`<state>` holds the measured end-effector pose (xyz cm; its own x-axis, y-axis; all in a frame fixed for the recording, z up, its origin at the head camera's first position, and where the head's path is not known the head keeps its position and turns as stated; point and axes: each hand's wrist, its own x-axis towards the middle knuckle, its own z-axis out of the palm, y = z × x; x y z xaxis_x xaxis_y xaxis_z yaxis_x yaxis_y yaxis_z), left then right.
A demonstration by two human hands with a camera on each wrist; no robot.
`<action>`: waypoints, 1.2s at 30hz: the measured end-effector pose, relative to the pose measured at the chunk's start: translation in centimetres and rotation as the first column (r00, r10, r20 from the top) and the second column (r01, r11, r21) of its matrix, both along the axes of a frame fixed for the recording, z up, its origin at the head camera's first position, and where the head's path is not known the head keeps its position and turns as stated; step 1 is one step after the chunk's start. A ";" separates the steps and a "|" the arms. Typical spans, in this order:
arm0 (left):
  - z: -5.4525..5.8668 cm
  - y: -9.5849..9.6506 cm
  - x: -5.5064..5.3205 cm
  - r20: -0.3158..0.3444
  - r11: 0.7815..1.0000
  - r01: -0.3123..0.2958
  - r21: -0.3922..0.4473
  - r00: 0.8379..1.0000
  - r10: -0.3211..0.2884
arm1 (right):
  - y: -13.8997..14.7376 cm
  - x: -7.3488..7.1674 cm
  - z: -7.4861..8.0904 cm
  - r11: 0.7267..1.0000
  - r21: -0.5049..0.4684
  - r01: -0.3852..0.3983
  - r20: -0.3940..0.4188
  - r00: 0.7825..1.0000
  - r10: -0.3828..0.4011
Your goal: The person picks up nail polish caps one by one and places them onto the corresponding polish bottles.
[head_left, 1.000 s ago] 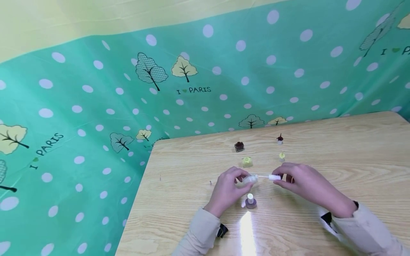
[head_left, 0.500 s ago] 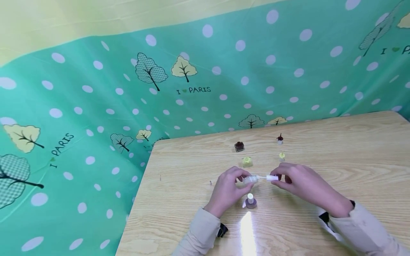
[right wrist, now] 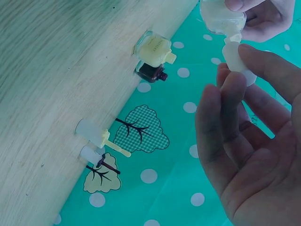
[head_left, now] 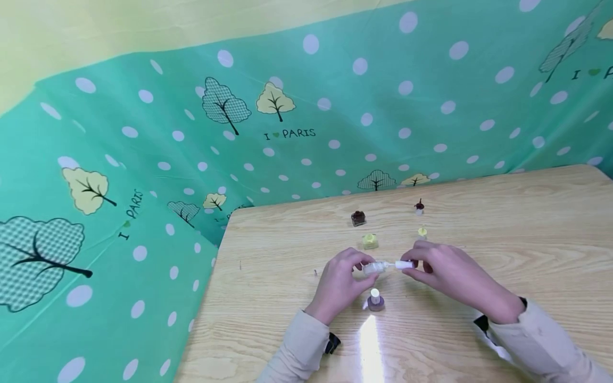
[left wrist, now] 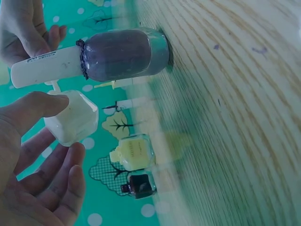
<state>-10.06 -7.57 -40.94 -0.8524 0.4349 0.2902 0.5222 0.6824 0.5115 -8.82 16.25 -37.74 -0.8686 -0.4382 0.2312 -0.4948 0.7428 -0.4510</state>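
Note:
My left hand pinches a nail polish bottle of whitish polish between thumb and fingers, tilted on its side above the table. From the right, my right hand grips a white brush cap with thumb and fingertips. The cap's end lies right at the bottle's neck, and only a short bit of brush stem shows between them. Just in front of the left hand, a purple nail polish bottle with its white cap on stands upright on the table.
Behind the hands stand an uncapped yellow polish bottle and an uncapped dark brown one. To their right, a yellow brush cap and a dark brush cap stand brush up on the wooden table. A patterned green curtain hangs behind.
My right hand has moved left with the brush cap, so less of the brush stem shows outside the bottle's neck. My left hand and its bottle have stayed nearly in place.

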 end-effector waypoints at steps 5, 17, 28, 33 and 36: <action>0.0 -0.1 -0.1 -0.019 1.000 0.002 -0.011 1.000 -0.003 | -0.1 0.1 0.0 1.000 -0.018 -0.010 -0.045 0.999 0.010; -0.1 0.0 -0.1 -0.006 1.000 0.001 -0.008 1.000 -0.001 | -0.3 -0.2 -0.3 1.000 -0.028 -0.008 -0.085 0.996 0.006; -0.2 0.0 -0.1 0.006 1.000 -0.013 -0.023 1.000 0.013 | -0.2 0.0 -0.1 0.998 -0.067 -0.014 -0.109 0.994 0.007; -0.1 0.1 -0.1 0.001 1.000 -0.007 -0.021 1.000 0.007 | -0.1 -0.1 0.0 0.997 -0.071 -0.025 -0.077 0.997 0.019; 0.0 0.2 -0.1 -0.005 1.000 0.000 -0.017 1.000 0.000 | -0.1 -0.1 -0.1 0.997 -0.071 -0.024 -0.064 0.998 0.020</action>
